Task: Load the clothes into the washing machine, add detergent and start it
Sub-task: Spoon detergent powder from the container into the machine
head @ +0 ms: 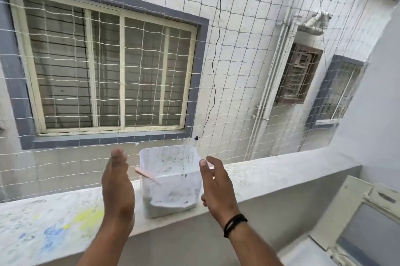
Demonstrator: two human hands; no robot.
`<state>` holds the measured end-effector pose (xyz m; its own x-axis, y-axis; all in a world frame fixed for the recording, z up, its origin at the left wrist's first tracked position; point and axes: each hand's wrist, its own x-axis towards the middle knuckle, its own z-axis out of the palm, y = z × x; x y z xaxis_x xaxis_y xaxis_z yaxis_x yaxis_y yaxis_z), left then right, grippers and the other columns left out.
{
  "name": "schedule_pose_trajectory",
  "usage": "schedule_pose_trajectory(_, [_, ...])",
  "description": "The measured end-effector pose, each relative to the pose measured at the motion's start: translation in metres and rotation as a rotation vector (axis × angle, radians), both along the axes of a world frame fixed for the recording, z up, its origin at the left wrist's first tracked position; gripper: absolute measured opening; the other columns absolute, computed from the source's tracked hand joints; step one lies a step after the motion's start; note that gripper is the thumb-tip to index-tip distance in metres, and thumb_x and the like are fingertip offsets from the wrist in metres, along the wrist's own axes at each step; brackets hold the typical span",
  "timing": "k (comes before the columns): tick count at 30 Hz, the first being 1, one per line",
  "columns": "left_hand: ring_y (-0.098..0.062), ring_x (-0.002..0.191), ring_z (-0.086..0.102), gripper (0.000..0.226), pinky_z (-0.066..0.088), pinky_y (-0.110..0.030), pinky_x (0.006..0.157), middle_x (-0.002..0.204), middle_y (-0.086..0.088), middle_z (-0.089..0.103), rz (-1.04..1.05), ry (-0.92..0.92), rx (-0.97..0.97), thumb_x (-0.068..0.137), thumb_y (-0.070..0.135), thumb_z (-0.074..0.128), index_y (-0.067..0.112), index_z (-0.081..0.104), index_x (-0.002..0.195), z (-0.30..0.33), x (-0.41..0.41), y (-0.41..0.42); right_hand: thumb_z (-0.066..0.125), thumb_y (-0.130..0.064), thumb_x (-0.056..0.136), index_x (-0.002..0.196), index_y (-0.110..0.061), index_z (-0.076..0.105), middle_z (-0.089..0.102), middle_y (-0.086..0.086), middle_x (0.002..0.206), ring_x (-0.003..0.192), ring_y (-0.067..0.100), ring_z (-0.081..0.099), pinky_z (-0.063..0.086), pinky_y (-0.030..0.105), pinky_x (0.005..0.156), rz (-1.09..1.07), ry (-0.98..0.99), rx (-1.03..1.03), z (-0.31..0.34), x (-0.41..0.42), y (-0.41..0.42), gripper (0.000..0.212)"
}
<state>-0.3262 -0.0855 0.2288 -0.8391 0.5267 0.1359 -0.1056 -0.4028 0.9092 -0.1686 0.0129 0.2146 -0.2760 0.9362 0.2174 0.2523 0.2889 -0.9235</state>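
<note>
A translucent plastic tub (173,181) stands on the balcony ledge (270,177), with grey-white detergent powder in its bottom and a pink scoop (145,173) leaning inside. My left hand (118,187) is just left of the tub, fingers straight, apart from it. To the tub's right is my right hand (216,185), fingers loosely spread, the thumb near the rim; whether it touches the tub I cannot tell. The washing machine (355,226) shows at the lower right, only its top and lid in view. No clothes are visible.
A rope safety net (238,49) spans the opening behind the ledge, with a neighbouring wall and windows beyond. The ledge's left part carries yellow and blue stains (65,224). A white wall (381,114) closes the right side.
</note>
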Motion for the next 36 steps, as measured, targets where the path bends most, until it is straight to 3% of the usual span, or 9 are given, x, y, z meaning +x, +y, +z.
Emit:
schedule_pose_trajectory(6, [-0.004, 0.134, 0.048, 0.063, 0.035, -0.029, 0.114, 0.145, 0.011, 0.053, 0.016, 0.265, 0.138, 0.093, 0.055, 0.053, 0.021, 0.048, 0.146, 0.031, 0.006, -0.007, 0.038, -0.081, 0.076, 0.117, -0.048, 0.05, 0.057, -0.011, 0.102, 0.087, 0.025, 0.064, 0.056, 0.051, 0.085, -0.049, 0.048, 0.072, 0.015, 0.009, 0.0, 0.054])
schedule_pose_trajectory(10, [0.008, 0.123, 0.054, 0.047, 0.042, -0.008, 0.1, 0.133, 0.014, 0.06, -0.045, 0.341, 0.187, 0.101, 0.026, 0.055, 0.014, 0.047, 0.146, 0.046, 0.016, -0.004, 0.04, -0.08, 0.077, 0.11, -0.044, 0.056, 0.059, -0.009, 0.1, 0.08, 0.022, 0.06, 0.056, 0.052, 0.084, -0.067, 0.085, 0.115, 0.025, 0.018, 0.0, 0.051])
schedule_pose_trajectory(13, [-0.002, 0.121, 0.06, 0.041, 0.047, -0.015, 0.099, 0.127, 0.003, 0.065, -0.044, 0.388, 0.314, 0.1, 0.012, 0.056, 0.005, 0.051, 0.141, 0.057, 0.03, -0.004, 0.042, -0.078, 0.078, 0.106, -0.045, 0.058, 0.061, -0.008, 0.098, 0.08, 0.023, 0.061, 0.057, 0.05, 0.082, -0.096, 0.125, 0.131, 0.035, 0.03, -0.001, 0.046])
schedule_pose_trajectory(16, [-0.026, 0.122, 0.062, 0.038, 0.048, -0.029, 0.102, 0.122, -0.015, 0.067, -0.078, 0.357, 0.506, 0.095, 0.016, 0.055, 0.005, 0.056, 0.132, 0.063, 0.056, -0.004, 0.045, -0.073, 0.082, 0.101, -0.046, 0.059, 0.062, -0.011, 0.1, 0.078, 0.02, 0.062, 0.058, 0.045, 0.077, -0.136, 0.159, 0.159, 0.043, 0.049, -0.005, 0.036])
schedule_pose_trajectory(19, [-0.037, 0.117, 0.063, 0.039, 0.049, -0.042, 0.102, 0.117, -0.021, 0.066, -0.234, 0.307, 0.571, 0.091, 0.019, 0.055, 0.001, 0.057, 0.126, 0.06, 0.094, 0.008, 0.051, -0.055, 0.093, 0.098, -0.038, 0.062, 0.063, -0.008, 0.1, 0.061, 0.016, 0.058, 0.053, 0.033, 0.057, -0.213, 0.199, 0.161, 0.045, 0.079, -0.009, 0.021])
schedule_pose_trajectory(21, [-0.036, 0.107, 0.066, 0.035, 0.053, -0.042, 0.094, 0.11, -0.019, 0.069, -0.346, 0.257, 0.53, 0.091, 0.016, 0.057, 0.001, 0.06, 0.123, 0.052, 0.122, 0.02, 0.053, -0.046, 0.097, 0.096, -0.034, 0.064, 0.064, -0.006, 0.099, 0.056, 0.016, 0.056, 0.048, 0.026, 0.051, -0.27, 0.228, 0.155, 0.042, 0.102, -0.011, 0.016])
schedule_pose_trajectory(24, [-0.031, 0.095, 0.069, 0.029, 0.057, -0.038, 0.08, 0.101, -0.013, 0.072, -0.561, 0.178, 0.382, 0.089, 0.016, 0.058, 0.008, 0.065, 0.116, 0.033, 0.171, 0.045, 0.052, -0.046, 0.098, 0.098, -0.031, 0.064, 0.066, -0.007, 0.095, 0.055, 0.013, 0.056, 0.05, 0.029, 0.053, -0.396, 0.218, 0.137, 0.03, 0.147, -0.013, 0.02])
schedule_pose_trajectory(32, [-0.027, 0.094, 0.068, 0.017, 0.054, -0.041, 0.082, 0.099, -0.009, 0.076, -1.134, 0.083, -0.207, 0.097, 0.011, 0.057, 0.015, 0.069, 0.108, -0.069, 0.308, 0.106, 0.052, -0.049, 0.096, 0.091, -0.028, 0.062, 0.066, -0.004, 0.086, 0.054, 0.013, 0.054, 0.046, 0.029, 0.052, -0.742, 0.2, -0.025, -0.046, 0.287, -0.02, 0.023])
schedule_pose_trajectory(36, [-0.025, 0.087, 0.069, 0.015, 0.054, -0.033, 0.074, 0.102, -0.012, 0.074, -1.327, -0.004, -0.437, 0.095, 0.011, 0.057, 0.013, 0.068, 0.106, -0.116, 0.379, 0.12, 0.053, -0.058, 0.086, 0.083, -0.031, 0.062, 0.065, -0.009, 0.073, 0.062, 0.022, 0.064, 0.056, 0.042, 0.065, -0.943, 0.22, -0.14, -0.099, 0.352, -0.03, 0.028])
